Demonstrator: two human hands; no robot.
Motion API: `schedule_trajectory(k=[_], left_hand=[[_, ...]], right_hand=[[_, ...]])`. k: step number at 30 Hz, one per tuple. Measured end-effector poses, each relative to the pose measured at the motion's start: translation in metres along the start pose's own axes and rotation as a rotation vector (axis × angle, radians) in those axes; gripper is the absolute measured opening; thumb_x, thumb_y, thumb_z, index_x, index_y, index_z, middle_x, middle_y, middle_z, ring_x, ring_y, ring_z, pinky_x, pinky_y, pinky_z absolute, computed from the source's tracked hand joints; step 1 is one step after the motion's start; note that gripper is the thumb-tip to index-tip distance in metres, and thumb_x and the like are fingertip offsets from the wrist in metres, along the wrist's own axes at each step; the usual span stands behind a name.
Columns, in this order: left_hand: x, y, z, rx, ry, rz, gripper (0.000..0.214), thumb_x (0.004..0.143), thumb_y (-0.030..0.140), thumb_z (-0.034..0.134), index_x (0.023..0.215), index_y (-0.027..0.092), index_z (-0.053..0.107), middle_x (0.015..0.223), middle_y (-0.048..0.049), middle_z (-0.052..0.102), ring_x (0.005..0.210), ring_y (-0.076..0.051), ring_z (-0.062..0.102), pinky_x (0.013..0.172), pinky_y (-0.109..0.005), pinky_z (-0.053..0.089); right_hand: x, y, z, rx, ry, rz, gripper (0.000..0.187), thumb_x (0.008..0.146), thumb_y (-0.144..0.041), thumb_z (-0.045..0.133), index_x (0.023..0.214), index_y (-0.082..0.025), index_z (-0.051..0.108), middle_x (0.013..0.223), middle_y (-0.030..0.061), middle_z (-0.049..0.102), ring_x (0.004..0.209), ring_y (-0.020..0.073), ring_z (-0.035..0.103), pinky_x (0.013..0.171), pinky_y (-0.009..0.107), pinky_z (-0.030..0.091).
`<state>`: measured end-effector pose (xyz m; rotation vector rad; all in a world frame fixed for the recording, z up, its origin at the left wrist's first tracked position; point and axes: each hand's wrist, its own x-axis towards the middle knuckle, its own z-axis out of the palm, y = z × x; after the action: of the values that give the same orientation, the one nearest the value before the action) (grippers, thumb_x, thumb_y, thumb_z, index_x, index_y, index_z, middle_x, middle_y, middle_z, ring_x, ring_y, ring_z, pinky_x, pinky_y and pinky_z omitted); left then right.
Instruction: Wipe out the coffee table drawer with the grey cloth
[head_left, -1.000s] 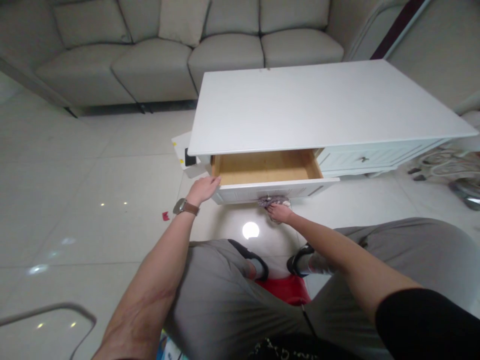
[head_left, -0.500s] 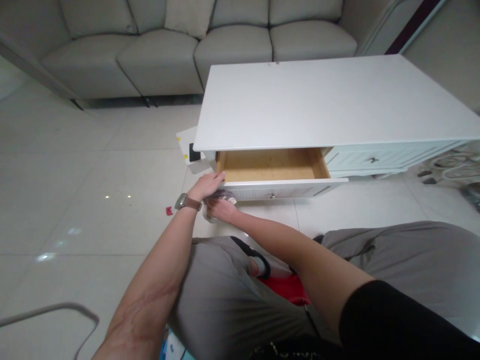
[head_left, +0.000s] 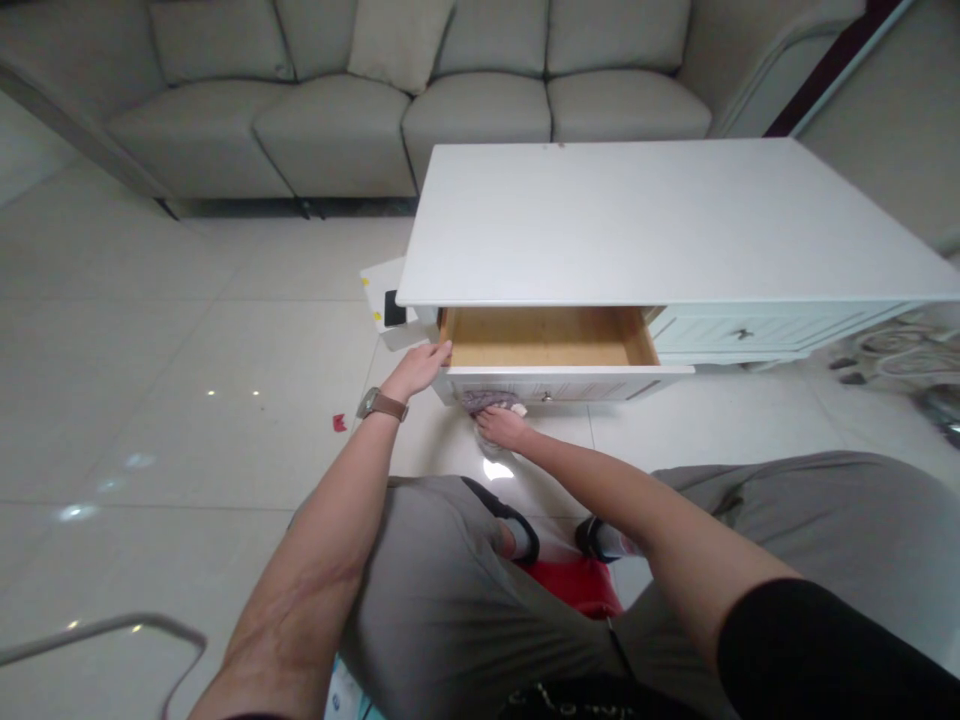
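Note:
A drawer [head_left: 555, 340] with a bare wooden inside is pulled out from the white coffee table [head_left: 645, 220]. My left hand [head_left: 417, 368] grips the drawer's left front corner, fingers over the top edge; a watch sits on that wrist. Against the lower left of the drawer's panelled front, my right hand [head_left: 504, 427] presses a crumpled grey-and-white cloth [head_left: 489, 401]. Part of the cloth hangs below the hand. The small drawer knob [head_left: 547, 397] is just right of the cloth.
A grey sofa [head_left: 330, 120] stands behind the table. On the tiled floor lie a white board with a dark rectangle [head_left: 394, 308] and a red scrap [head_left: 339, 423]. Something red [head_left: 577, 588] is between my feet. A cable [head_left: 97, 628] lies at lower left.
My right hand has slid the cloth rightward along the drawer front, away from the left corner. My left hand stays on that corner. The view has shifted slightly.

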<state>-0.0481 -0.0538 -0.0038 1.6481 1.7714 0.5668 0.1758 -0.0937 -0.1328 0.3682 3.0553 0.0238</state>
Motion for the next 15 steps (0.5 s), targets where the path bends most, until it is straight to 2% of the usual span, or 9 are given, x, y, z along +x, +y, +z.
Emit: schedule_trajectory(k=[2,5,6,8,11,13,15], left_hand=[[0.002,-0.005,-0.010,-0.175,0.093,-0.054,0.053,0.097,0.058,0.043,0.093,0.015,0.072,0.099,-0.0139,0.078,0.092,-0.024,0.073,0.086,-0.035,0.056],[0.002,-0.014,-0.030,-0.337,0.353,-0.158,0.039,0.094,0.046,0.046,0.094,0.014,0.068,0.091,-0.0118,0.076,0.081,-0.019,0.071,0.073,-0.029,0.057],[0.001,-0.017,-0.036,-0.373,0.434,-0.194,0.034,0.092,0.041,0.046,0.095,0.015,0.067,0.090,-0.0108,0.075,0.078,-0.018,0.071,0.069,-0.026,0.056],[-0.002,-0.022,-0.046,-0.431,0.545,-0.259,0.029,0.088,0.035,0.046,0.098,0.016,0.066,0.088,-0.0090,0.075,0.074,-0.017,0.070,0.061,-0.023,0.052],[-0.005,-0.025,-0.051,-0.453,0.627,-0.296,0.027,0.084,0.032,0.047,0.098,0.018,0.065,0.087,-0.0079,0.074,0.071,-0.016,0.070,0.055,-0.020,0.047],[-0.006,-0.024,-0.049,-0.448,0.625,-0.299,0.026,0.083,0.032,0.047,0.097,0.018,0.065,0.088,-0.0079,0.074,0.072,-0.016,0.069,0.054,-0.020,0.046],[-0.006,-0.021,-0.046,-0.446,0.600,-0.295,0.026,0.083,0.034,0.048,0.096,0.018,0.065,0.089,-0.0080,0.074,0.072,-0.016,0.069,0.054,-0.020,0.046]], right_hand=[[0.035,-0.010,-0.021,-0.040,0.007,-0.012,0.030,0.099,-0.011,0.044,0.116,-0.009,0.069,0.129,0.0174,0.067,0.121,0.0211,0.058,0.110,0.039,0.037],[0.080,-0.019,-0.061,-0.061,0.133,-0.022,0.032,0.104,-0.017,0.040,0.122,-0.012,0.066,0.141,0.0164,0.059,0.135,0.0218,0.048,0.115,0.039,0.033],[0.089,-0.019,-0.075,-0.051,0.201,0.006,0.031,0.104,-0.018,0.041,0.123,-0.014,0.065,0.145,0.0154,0.056,0.140,0.0233,0.043,0.118,0.042,0.030],[0.099,-0.015,-0.103,0.003,0.298,0.157,0.031,0.103,-0.019,0.043,0.127,-0.018,0.063,0.146,0.0136,0.055,0.142,0.0279,0.040,0.118,0.053,0.026],[0.092,0.002,-0.133,0.134,0.276,0.380,0.032,0.099,-0.017,0.051,0.128,-0.024,0.062,0.135,0.0116,0.062,0.129,0.0301,0.052,0.109,0.058,0.033],[0.073,0.015,-0.143,0.179,0.211,0.411,0.036,0.094,-0.016,0.057,0.129,-0.026,0.062,0.130,0.0107,0.064,0.120,0.0287,0.057,0.105,0.055,0.037],[0.043,0.029,-0.143,0.174,0.167,0.417,0.044,0.090,-0.017,0.061,0.132,-0.028,0.061,0.132,0.0106,0.062,0.116,0.0288,0.058,0.102,0.051,0.039]])
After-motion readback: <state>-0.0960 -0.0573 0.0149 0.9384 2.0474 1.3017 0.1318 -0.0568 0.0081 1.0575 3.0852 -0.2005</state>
